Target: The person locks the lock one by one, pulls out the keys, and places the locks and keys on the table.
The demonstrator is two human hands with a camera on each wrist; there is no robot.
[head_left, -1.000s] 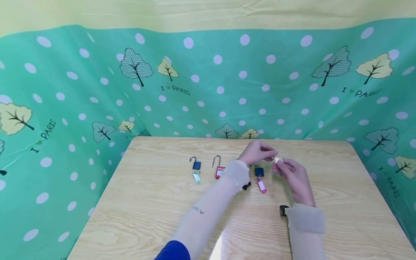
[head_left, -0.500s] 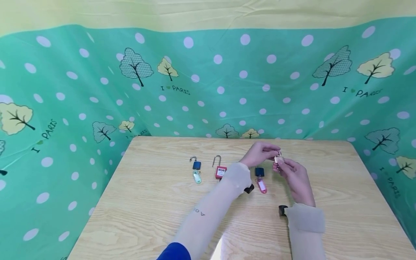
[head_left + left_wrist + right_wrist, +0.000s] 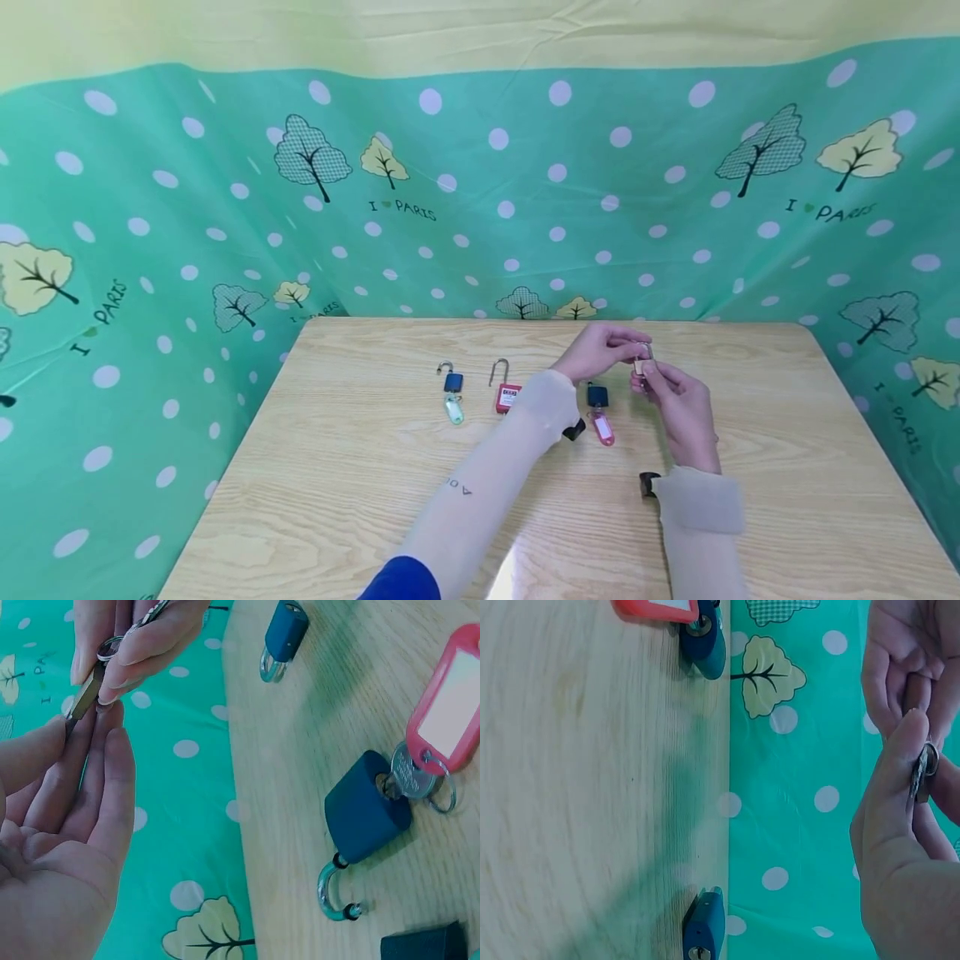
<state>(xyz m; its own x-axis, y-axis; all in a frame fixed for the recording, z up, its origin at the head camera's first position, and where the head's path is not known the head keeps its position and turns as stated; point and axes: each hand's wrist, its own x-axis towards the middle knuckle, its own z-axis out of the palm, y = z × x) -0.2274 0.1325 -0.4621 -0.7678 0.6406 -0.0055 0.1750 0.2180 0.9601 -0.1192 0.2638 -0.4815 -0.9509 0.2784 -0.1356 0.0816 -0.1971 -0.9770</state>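
A small brass padlock (image 3: 640, 366) is held up between both hands over the far right of the table. My left hand (image 3: 596, 354) pinches it by the shackle (image 3: 648, 349), thumb against fingertips. From below, my right hand (image 3: 681, 408) grips the body and keys. In the left wrist view the padlock (image 3: 88, 691) shows edge-on, with a split ring (image 3: 109, 648) and a key (image 3: 150, 613) by the right fingers. Close under the left hand lies an open dark blue padlock (image 3: 597, 396) with a key in it and a pink tag (image 3: 603, 429).
Farther left lie an open red padlock (image 3: 507, 398), partly covered by the left sleeve, and an open blue padlock (image 3: 453, 382) with a pale green tag (image 3: 454, 409). Another blue padlock (image 3: 286, 631), shackle down in its body, shows in the wrist views. A patterned cloth (image 3: 450, 250) hangs behind the table (image 3: 337, 467).
The left hand has shifted slightly right and up with the shackle. The brass padlock has turned more upright, so its shackle shows above the body; the right hand has barely moved.
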